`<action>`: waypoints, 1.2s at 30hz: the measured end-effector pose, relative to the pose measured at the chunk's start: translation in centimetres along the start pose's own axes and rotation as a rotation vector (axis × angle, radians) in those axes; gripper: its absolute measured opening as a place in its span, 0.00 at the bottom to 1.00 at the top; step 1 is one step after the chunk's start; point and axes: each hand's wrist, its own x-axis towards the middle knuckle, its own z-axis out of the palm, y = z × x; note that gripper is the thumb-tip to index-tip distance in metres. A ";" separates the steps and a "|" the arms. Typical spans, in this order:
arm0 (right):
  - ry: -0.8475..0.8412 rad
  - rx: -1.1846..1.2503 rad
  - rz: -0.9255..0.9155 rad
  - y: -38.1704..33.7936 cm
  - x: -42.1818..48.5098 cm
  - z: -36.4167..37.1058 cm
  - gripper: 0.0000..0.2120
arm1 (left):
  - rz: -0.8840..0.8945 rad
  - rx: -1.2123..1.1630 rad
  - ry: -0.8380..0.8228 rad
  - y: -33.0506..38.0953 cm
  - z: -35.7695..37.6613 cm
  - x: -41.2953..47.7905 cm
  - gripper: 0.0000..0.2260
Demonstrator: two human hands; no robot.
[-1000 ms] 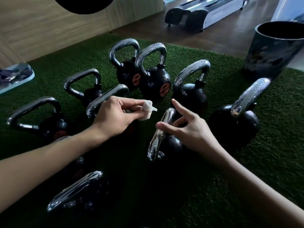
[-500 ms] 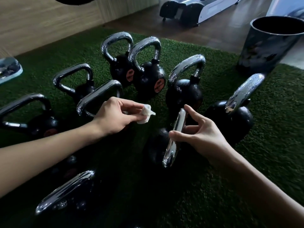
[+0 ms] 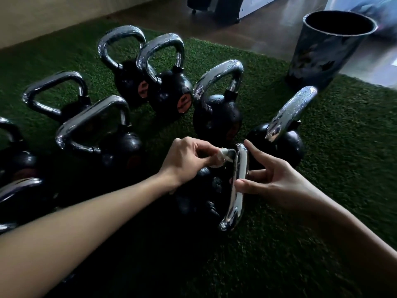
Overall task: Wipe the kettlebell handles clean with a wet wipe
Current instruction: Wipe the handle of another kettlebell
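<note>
At the far left, kettlebells (image 3: 21, 186) are cut off by the frame edge, their dark bodies hard to tell from shadow. The left hand (image 3: 184, 162) pinches a bunched white wipe (image 3: 223, 157) between thumb and curled fingertips. It presses the wipe against the top end of the nearest handle (image 3: 237, 190), on its left side. That chrome handle leans toward the camera. Its body (image 3: 199, 190) is mostly lost in darkness under the left wrist. The right hand (image 3: 279, 181) grips the same handle from the right, thumb on its middle, forefinger straight beside the top, other fingers partly hidden behind. A bin (image 3: 326, 50) stands at the edge of the turf (image 3: 343, 168), far right.
</note>
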 end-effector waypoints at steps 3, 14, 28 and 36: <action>0.003 -0.020 0.020 0.1 0.0 -0.5 0.47 | -0.109 0.053 0.030 -1.7 0.6 0.2 0.16; -0.128 -0.059 0.097 1.0 0.0 -3.2 0.48 | -0.118 -0.038 0.031 1.1 2.6 1.4 0.13; -0.153 0.086 0.050 1.0 0.3 -2.9 0.43 | -0.051 -0.139 -0.038 1.9 1.6 2.4 0.12; -0.204 0.167 0.064 1.6 0.3 -3.8 0.35 | 0.045 -0.062 -0.028 3.5 1.8 1.8 0.11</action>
